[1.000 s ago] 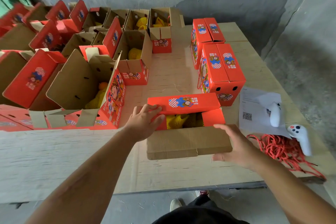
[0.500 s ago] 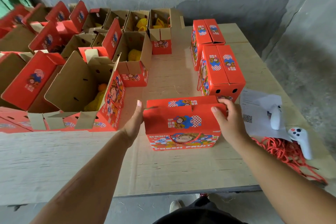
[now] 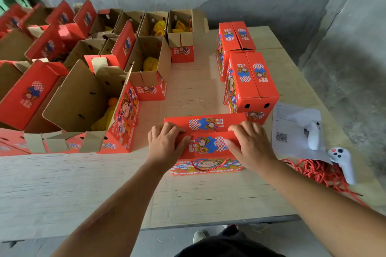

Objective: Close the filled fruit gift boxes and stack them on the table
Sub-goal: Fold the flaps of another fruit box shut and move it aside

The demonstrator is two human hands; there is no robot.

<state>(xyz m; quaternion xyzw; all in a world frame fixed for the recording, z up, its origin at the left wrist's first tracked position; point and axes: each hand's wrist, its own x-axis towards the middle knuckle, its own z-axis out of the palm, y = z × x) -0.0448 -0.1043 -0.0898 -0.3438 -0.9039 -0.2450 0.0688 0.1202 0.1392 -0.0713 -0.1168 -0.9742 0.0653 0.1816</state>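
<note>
A red fruit gift box [image 3: 205, 146] stands on the wooden table [image 3: 104, 183] right in front of me, both top flaps folded down and meeting along the middle. My left hand [image 3: 165, 142] presses on the left end of the lid, fingers over the seam. At the right end, my right hand [image 3: 249, 145] presses the same way. Closed red boxes [image 3: 253, 81] stand just behind it to the right, with another closed stack [image 3: 236, 37] further back. Several open boxes [image 3: 83, 100] holding fruit in yellow netting fill the left side.
A paper sheet with a QR code [image 3: 292, 131] lies to the right, with one white controller [image 3: 313, 136] on it and a second white controller [image 3: 342, 162] beside it. Red cord [image 3: 319, 173] is piled near them. The table's front edge [image 3: 208, 223] runs close to my body.
The near brown flap has been folded up and over, closing the box. My right hand moved from that flap onto the lid; my left hand shifted from the box's side onto the top.
</note>
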